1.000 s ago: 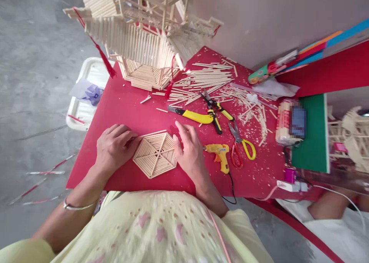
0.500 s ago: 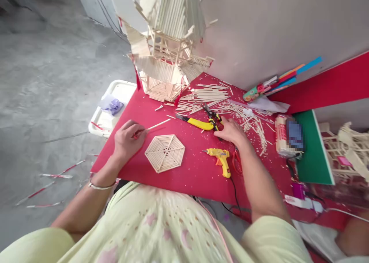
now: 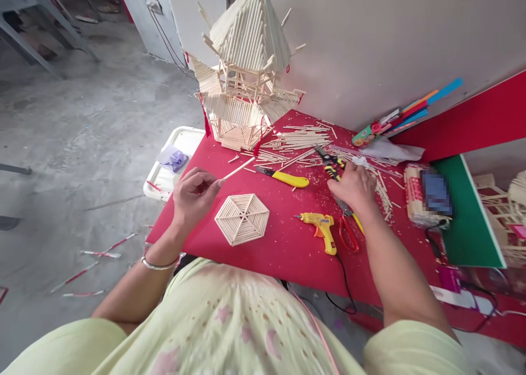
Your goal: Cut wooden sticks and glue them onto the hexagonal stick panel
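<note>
In my left hand (image 3: 196, 195), closed in a pinch, is a thin wooden stick (image 3: 239, 169) that points up and to the right. My right hand (image 3: 356, 186) is closed around black-and-yellow cutting pliers (image 3: 330, 165), their jaws pointing up and left; part of the handles is hidden by the fingers. A hexagonal panel of wooden sticks (image 3: 242, 220) lies flat on the red table (image 3: 279, 254), right of my left hand. Between the hands rests a yellow utility knife (image 3: 287, 177). Below it sits a yellow glue gun (image 3: 321, 228), beside red-handled pliers (image 3: 348, 233).
A pagoda model of sticks (image 3: 250, 51) stands at the back. Loose sticks and scraps (image 3: 302, 139) spread before the wall. At the right are a pack of sticks (image 3: 415, 194) and a green board (image 3: 472, 210). A white stool (image 3: 191, 136) stands left of the table.
My right hand has closed around the cutting pliers and moved them to the right, away from the utility knife. The stick stays in my left hand. The view has shifted slightly.
</note>
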Action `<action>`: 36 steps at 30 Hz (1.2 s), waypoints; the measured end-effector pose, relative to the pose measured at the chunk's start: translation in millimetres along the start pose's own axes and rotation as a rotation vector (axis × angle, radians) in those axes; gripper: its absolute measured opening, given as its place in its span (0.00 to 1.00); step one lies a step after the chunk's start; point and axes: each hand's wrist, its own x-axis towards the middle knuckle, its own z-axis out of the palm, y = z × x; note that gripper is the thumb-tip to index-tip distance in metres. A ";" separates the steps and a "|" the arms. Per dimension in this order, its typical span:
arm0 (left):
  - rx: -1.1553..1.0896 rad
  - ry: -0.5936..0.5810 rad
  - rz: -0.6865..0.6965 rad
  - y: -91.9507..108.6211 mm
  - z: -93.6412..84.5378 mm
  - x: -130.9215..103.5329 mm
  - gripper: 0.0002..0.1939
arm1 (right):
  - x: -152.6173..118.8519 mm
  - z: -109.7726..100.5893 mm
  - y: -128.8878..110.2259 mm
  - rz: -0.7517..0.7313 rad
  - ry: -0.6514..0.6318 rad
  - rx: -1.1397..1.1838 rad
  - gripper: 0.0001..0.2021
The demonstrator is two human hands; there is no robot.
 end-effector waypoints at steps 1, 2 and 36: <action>-0.026 0.006 -0.019 1.9 -0.1 -0.2 0.12 | -7.2 -9.0 1.7 0.051 -0.035 0.216 0.35; -0.055 0.008 -0.040 3.9 0.3 -0.4 0.12 | -17.1 -17.2 1.8 0.084 -0.097 0.465 0.33; -0.213 -0.163 -0.221 22.6 21.8 -8.3 0.18 | -158.6 28.2 -118.6 -0.428 -0.606 0.795 0.36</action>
